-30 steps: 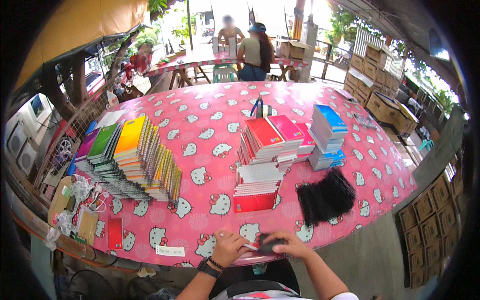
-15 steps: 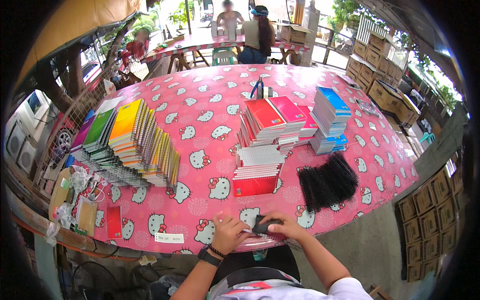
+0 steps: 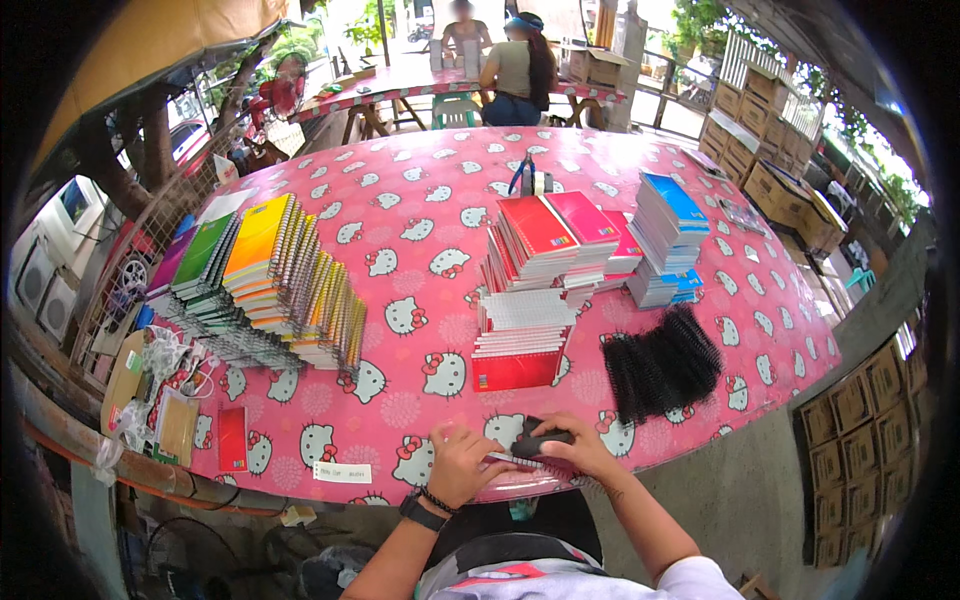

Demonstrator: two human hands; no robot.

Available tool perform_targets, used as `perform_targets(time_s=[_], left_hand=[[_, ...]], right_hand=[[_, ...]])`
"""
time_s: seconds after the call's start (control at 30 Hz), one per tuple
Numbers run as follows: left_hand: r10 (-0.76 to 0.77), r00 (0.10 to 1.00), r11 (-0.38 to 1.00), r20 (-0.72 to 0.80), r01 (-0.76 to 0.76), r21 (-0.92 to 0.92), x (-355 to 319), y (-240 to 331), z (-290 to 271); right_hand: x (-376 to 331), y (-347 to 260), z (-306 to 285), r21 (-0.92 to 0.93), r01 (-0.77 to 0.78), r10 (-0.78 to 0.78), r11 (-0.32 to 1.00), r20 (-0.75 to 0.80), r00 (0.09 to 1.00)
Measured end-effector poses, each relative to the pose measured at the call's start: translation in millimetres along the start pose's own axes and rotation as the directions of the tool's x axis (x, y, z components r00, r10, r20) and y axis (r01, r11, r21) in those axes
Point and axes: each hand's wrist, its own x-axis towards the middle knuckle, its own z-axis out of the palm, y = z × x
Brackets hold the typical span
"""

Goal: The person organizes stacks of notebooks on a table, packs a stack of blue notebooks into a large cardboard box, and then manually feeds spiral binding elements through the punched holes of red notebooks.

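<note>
At the table's near edge a thin notebook (image 3: 528, 467) is held low and almost edge-on, mostly covered by my hands. My left hand (image 3: 462, 462) pinches its left end, the thumb and fingers closed on it. In my right hand (image 3: 577, 448) is a small dark block (image 3: 536, 440), pressed against the notebook's upper side; its exact kind is not clear. A dark wire coil (image 3: 588, 483) shows along the notebook's edge under my right hand. Straight ahead lies a leaning row of unbound red notebooks (image 3: 516, 370). To its right is a heap of black spiral coils (image 3: 662, 367).
Spiral-bound notebooks (image 3: 262, 240) stand stacked at left, in yellow, green and purple. Blue notebooks (image 3: 674, 205) and pliers (image 3: 521, 174) are farther back. A single red notebook (image 3: 232, 440) and a paper strip (image 3: 342, 473) lie near left. Cartons (image 3: 855, 450) stand at right.
The dark block in my right hand has tilted and shifted slightly right along the notebook. My left hand keeps its hold. The whole view has shifted a little.
</note>
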Motion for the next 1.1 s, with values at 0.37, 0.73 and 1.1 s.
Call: perform_targets(time_s=[0.37, 0.73, 1.1], left_hand=[[-0.037, 0.999, 0.993, 0.023, 0.040, -0.114, -7, 1, -3], [0.110, 0.988, 0.991, 0.106, -0.118, 0.068, -9, -2, -5], [-0.409, 0.894, 0.559, 0.183, 0.404, -0.724, -41, -39, 32]], right_hand=[[3, 5, 3, 0.202, 0.001, -0.017, 0.979, 0.078, 0.997], [-6, 11, 1, 0.297, -0.019, -0.002, 0.955, 0.069, 0.998], [-12, 6, 12, 0.295, -0.026, 0.008, 0.955, 0.061, 0.998]])
